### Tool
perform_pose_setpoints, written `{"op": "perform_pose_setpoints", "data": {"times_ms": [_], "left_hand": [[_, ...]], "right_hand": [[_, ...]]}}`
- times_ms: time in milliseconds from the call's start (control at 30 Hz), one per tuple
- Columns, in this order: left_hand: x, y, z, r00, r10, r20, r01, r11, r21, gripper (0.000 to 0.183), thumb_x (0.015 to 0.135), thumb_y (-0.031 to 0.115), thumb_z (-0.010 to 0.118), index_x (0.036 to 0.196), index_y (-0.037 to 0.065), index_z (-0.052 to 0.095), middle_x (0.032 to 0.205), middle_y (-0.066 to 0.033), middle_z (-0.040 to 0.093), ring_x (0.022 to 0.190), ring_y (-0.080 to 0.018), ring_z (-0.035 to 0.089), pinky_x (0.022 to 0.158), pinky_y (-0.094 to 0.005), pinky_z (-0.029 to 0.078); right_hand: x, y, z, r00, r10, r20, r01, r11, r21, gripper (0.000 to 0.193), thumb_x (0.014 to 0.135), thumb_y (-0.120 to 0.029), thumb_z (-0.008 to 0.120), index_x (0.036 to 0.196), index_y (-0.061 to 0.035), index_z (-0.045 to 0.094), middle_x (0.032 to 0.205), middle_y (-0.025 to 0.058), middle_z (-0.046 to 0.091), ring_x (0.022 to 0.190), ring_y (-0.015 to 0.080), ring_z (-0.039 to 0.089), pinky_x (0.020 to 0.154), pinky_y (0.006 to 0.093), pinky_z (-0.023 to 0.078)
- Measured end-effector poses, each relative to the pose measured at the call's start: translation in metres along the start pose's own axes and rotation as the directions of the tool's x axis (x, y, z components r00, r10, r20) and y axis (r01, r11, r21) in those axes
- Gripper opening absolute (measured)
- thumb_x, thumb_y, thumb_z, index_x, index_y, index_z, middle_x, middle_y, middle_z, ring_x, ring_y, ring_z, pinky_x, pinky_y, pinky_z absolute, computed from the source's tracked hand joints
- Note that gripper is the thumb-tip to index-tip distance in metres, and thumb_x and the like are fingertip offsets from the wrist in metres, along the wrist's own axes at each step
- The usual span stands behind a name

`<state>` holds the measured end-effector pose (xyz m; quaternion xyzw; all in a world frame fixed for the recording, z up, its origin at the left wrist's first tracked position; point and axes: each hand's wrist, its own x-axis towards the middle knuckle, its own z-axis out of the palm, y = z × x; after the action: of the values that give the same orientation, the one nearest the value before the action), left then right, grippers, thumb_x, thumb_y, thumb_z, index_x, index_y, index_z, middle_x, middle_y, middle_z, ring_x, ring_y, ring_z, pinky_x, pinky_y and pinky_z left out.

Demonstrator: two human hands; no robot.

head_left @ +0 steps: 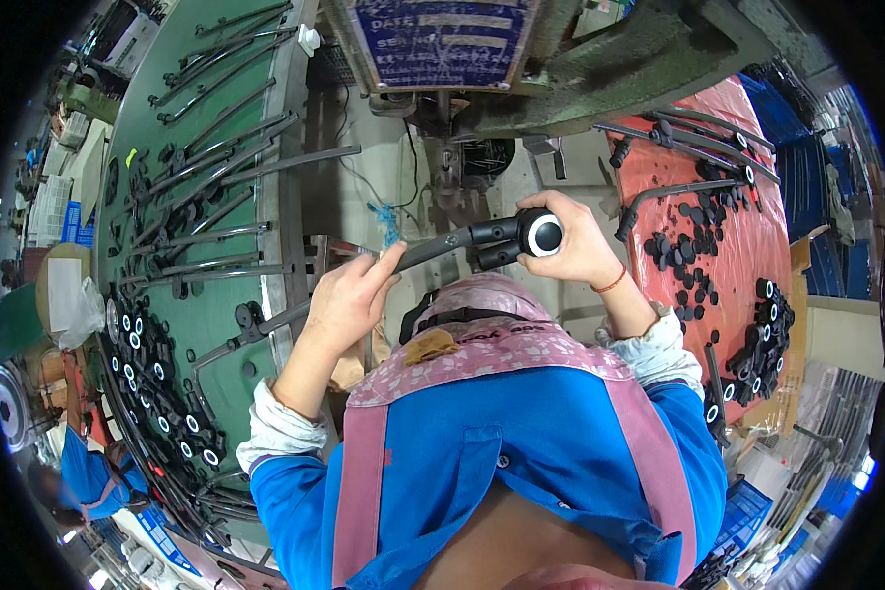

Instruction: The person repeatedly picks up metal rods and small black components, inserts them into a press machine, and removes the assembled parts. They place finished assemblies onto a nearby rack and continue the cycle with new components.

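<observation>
A long black tube [433, 249] crosses in front of my chest, tilted up to the right. My left hand [348, 299] is closed around its middle, and its lower end reaches out over the green table edge. At the tube's right end is a round black joint [544, 234] with a white ring on its face. My right hand [578, 254] is closed on this joint, thumb and fingers around its edge. A second short black arm [499, 254] sits just below the tube, next to the joint. The fingertips behind the joint are partly hidden.
A green machine [600, 93] stands ahead, its head column [449, 167] beyond the tube. Blue string [388, 224] hangs nearby. The green table [236, 344] at left carries several tubes and ringed joints. A red-covered table [649, 305] at right holds black discs [696, 231], tubes and joints.
</observation>
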<state>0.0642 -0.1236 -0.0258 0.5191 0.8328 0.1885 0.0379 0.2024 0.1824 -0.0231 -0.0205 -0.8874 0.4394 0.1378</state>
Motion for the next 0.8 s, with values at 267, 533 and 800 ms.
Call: {"op": "perform_pose_setpoints", "data": {"times_ms": [267,533,800], "left_hand": [[0.003,-0.008,-0.006,1.0,0.023,-0.001,-0.023,0.999,0.022,0.044,0.087,0.018,0.066,0.13,0.016,0.056,0.076,-0.0095,0.055,0.069,-0.0304,0.062,0.059,-0.0426,0.052],[0.02,-0.014,-0.018,0.996,0.09,0.02,-0.092,0.988,0.126,0.04,0.088,0.019,0.064,0.128,0.019,0.059,0.076,-0.0077,0.055,0.067,-0.0277,0.063,0.056,-0.0412,0.051],[0.064,-0.035,-0.023,0.987,0.145,-0.068,-0.136,0.984,0.119,0.042,0.088,0.017,0.064,0.13,0.015,0.057,0.075,-0.009,0.052,0.067,-0.0301,0.06,0.056,-0.0417,0.049]], "right_hand": [[0.021,-0.01,0.004,0.995,-0.061,0.074,0.066,0.996,-0.066,0.055,0.056,-0.018,0.08,0.106,-0.0025,0.062,0.095,0.0127,0.066,0.087,0.0282,0.066,0.079,0.0355,0.052],[0.044,-0.017,0.028,0.98,-0.132,0.149,0.11,0.983,0.144,0.044,0.06,-0.017,0.078,0.099,-0.0037,0.062,0.09,0.0146,0.065,0.085,0.0325,0.064,0.077,0.0393,0.051],[0.069,0.0,0.015,0.995,0.048,0.087,-0.044,0.998,-0.044,0.044,0.068,-0.029,0.076,0.105,-0.0096,0.061,0.098,0.0081,0.067,0.085,0.0232,0.066,0.085,0.0349,0.051]]}}
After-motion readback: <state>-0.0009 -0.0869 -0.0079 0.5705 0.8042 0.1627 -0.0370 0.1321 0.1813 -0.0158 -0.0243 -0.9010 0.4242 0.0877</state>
